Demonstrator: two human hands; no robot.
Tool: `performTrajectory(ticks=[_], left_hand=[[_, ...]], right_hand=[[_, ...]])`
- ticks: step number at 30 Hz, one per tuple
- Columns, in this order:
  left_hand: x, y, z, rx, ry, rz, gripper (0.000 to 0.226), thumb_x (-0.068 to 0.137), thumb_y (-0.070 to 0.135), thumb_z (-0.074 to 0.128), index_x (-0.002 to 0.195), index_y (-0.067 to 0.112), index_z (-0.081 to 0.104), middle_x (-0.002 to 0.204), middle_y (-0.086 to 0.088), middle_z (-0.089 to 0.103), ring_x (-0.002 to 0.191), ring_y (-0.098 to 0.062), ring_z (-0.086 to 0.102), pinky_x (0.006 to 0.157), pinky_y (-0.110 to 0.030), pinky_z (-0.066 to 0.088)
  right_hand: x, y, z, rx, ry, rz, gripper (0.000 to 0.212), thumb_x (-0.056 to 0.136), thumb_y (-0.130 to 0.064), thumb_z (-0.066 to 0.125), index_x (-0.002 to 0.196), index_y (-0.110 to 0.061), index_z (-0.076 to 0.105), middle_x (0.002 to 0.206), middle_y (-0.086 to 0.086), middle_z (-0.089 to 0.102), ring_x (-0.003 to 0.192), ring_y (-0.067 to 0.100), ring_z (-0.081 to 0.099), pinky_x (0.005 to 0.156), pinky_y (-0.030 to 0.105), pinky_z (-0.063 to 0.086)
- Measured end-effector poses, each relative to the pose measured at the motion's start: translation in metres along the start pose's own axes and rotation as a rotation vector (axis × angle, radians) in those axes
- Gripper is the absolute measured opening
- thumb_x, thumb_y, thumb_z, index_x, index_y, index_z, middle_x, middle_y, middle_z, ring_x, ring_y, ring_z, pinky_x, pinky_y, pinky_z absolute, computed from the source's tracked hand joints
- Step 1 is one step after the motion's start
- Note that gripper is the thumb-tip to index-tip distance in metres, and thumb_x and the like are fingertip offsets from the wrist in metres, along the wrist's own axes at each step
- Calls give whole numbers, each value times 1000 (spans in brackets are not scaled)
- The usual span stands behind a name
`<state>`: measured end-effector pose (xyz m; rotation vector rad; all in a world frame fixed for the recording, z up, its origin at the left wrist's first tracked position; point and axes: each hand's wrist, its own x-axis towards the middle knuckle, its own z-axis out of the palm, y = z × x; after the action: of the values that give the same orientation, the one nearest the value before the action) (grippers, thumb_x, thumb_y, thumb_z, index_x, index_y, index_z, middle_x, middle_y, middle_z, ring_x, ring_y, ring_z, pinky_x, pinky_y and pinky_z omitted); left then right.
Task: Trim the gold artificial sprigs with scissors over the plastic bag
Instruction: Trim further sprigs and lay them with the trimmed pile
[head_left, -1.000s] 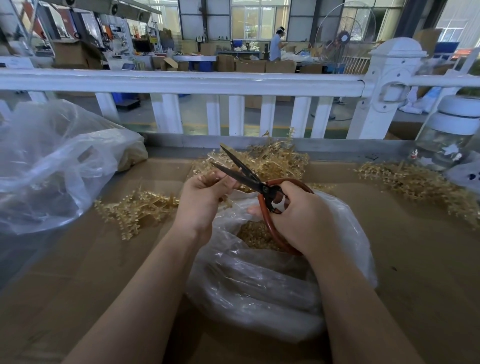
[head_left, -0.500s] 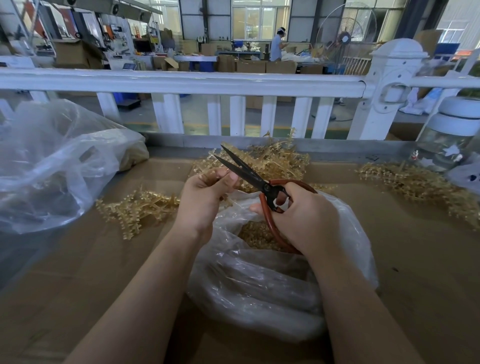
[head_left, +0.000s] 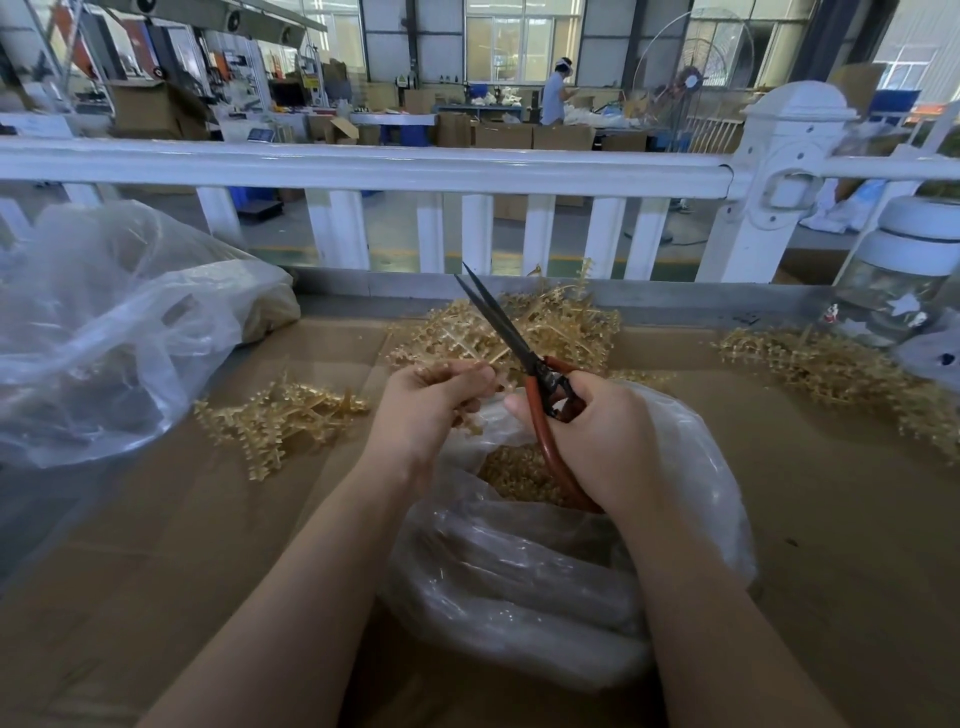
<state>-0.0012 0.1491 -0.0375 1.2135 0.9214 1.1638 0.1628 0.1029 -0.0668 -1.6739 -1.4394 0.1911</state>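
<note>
My right hand (head_left: 597, 441) grips the red handles of the scissors (head_left: 511, 340). Their dark blades are nearly closed and point up and to the left, over the gold pile behind. My left hand (head_left: 431, 405) pinches a small gold sprig (head_left: 467, 422) just left of the scissors. Both hands hover above the open clear plastic bag (head_left: 519, 571), which holds gold trimmings (head_left: 511, 473). Loose gold sprigs lie in a pile behind the hands (head_left: 566, 322), another pile to the left (head_left: 275, 421) and a third at the right (head_left: 841, 374).
A large crumpled clear bag (head_left: 104, 332) fills the left side of the cardboard-covered table (head_left: 831, 519). A glass jar with a white lid (head_left: 904, 280) stands at the far right. A white railing (head_left: 363, 166) runs behind the table's metal edge.
The scissor blades have closed from wide open and now point more upright. My left hand has turned slightly with the sprig in its fingers.
</note>
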Motion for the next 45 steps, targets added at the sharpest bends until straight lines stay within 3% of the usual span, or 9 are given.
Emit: performTrajectory(ticks=[5,9,13,17,22,25,28,35,45], left_hand=[[-5,-1,9,47,-85,-23,6,80,3,75,82,9,74,68,2,72,58,0,63,52,-10,46],[-9,1,11,-66,-103,-35,7,84,-1,71,91,-1,70,65,2,70,55,0,63,49,-12,48],[-8,0,10,-26,-82,35,10,86,9,72,78,15,72,71,0,70,62,-5,58,57,-15,48],[-8,1,9,-18,-33,71,16,86,9,73,72,17,70,73,1,72,65,-8,60,69,-24,49],[-4,4,3,1,62,114,27,87,6,71,65,21,68,65,6,66,59,-7,54,63,-22,46],[-3,5,0,-17,56,139,20,88,3,68,71,14,64,60,6,59,55,-7,49,55,-17,43],[-1,5,-2,-37,47,154,17,88,-1,63,77,10,69,58,5,56,55,-7,46,52,-15,40],[1,2,-4,-87,-40,144,19,89,1,65,77,14,58,63,8,60,57,-8,48,61,-21,40],[3,1,-8,-86,-70,132,31,89,-1,63,70,21,74,68,4,63,60,-9,45,66,-28,35]], right_hand=[[5,0,3,153,-26,54,13,86,-48,76,81,-40,67,73,-19,71,71,1,67,66,28,58],[5,0,1,236,-38,58,15,87,-41,77,77,-37,67,73,-23,70,67,0,67,60,24,53],[5,-2,-1,250,-34,61,14,88,-38,77,77,-35,67,73,-22,71,66,0,67,60,23,53],[3,-3,-1,160,-20,40,17,83,-56,75,81,-41,66,79,-28,69,72,-2,66,63,24,52],[-4,-6,-6,-29,-13,-71,55,67,-86,59,94,-37,61,81,-20,67,76,-5,60,61,14,43],[-5,-7,-8,-91,-38,-113,52,72,-82,61,96,-37,59,82,-20,65,79,-5,59,60,12,41],[-4,-7,-10,-197,-43,-143,57,73,-83,59,98,-31,62,84,-16,65,80,3,60,66,24,52],[-3,-3,-12,-226,-33,-80,59,74,-83,56,99,-30,61,84,-14,64,82,7,60,72,31,55],[0,-2,-13,-284,-86,-87,71,65,-93,50,103,-34,60,90,-17,64,86,6,60,74,32,56]])
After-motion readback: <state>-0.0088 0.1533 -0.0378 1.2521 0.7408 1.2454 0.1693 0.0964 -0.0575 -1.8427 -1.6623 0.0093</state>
